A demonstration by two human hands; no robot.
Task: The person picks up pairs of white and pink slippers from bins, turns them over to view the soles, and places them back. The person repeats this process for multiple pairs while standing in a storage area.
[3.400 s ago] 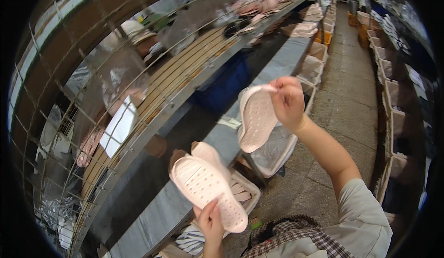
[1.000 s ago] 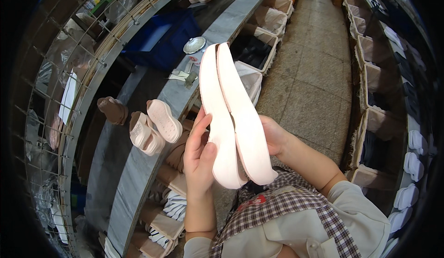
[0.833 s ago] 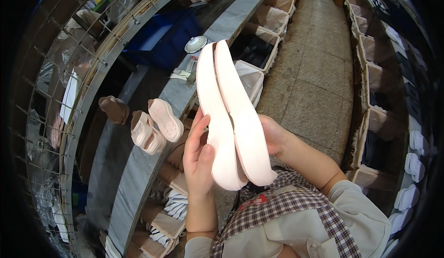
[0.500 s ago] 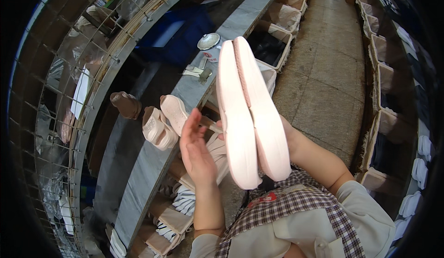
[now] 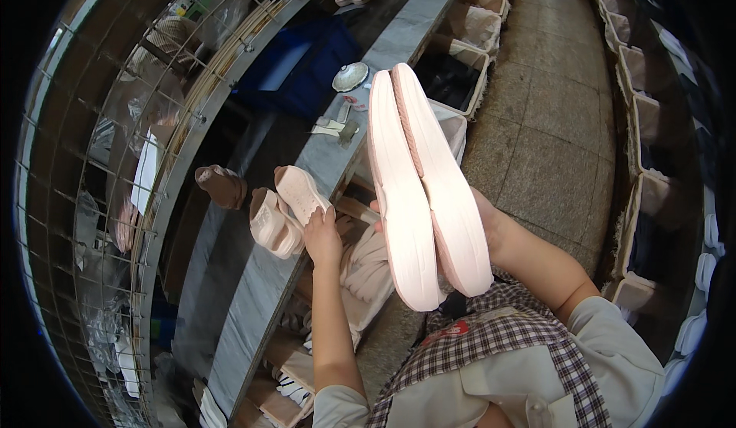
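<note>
My right hand (image 5: 491, 217) holds a pair of pale pink shoe soles (image 5: 425, 198) up in front of me, side by side with their long edges together. The soles cover most of that hand's fingers. At the bench edge my left hand (image 5: 323, 238) has its fingers closed over the near end of another pink shoe sole (image 5: 300, 188), which shows small dots on its surface. Beside that one, more pink soles (image 5: 274, 225) lean together in a small group on the bench. Farther left lies a brown sole-shaped piece (image 5: 221, 187).
A grey bench (image 5: 253, 305) runs from lower left to far right. On it stand a lidded enamel mug (image 5: 353, 83) and a blue crate (image 5: 299, 64). Cloth-lined baskets (image 5: 376, 282) sit under its edge. Wire mesh (image 5: 100, 198) rises at left; more baskets (image 5: 640, 182) line the aisle's right.
My left hand has come down from beside the raised pair onto the dotted sole at the bench edge. My right hand still holds the pair up. The view has shifted slightly.
</note>
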